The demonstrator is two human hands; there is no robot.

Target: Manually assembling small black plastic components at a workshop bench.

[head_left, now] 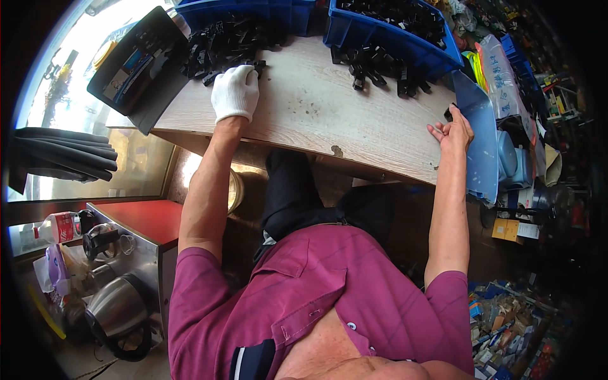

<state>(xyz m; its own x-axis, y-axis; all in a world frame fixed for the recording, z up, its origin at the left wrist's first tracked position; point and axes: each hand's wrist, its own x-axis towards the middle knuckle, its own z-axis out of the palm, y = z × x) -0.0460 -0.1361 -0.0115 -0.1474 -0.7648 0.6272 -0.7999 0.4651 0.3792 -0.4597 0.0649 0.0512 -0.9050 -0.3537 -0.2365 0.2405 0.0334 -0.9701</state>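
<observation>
My left hand, in a white knit glove, is closed at the near edge of a heap of black plastic parts, its fingertips hidden from view. At the table's right end, my bare right hand pinches a small black plastic part between thumb and forefinger, the other fingers loosely curled. Beside this hand stands a light blue plastic panel. A smaller group of black parts lies on the wood-grain tabletop, between my hands and farther back.
Two blue bins stand along the far edge, the right one full of black parts. A tablet leans at the left. Below it, a steel kettle sits near a red-topped cabinet. Clutter fills the right side.
</observation>
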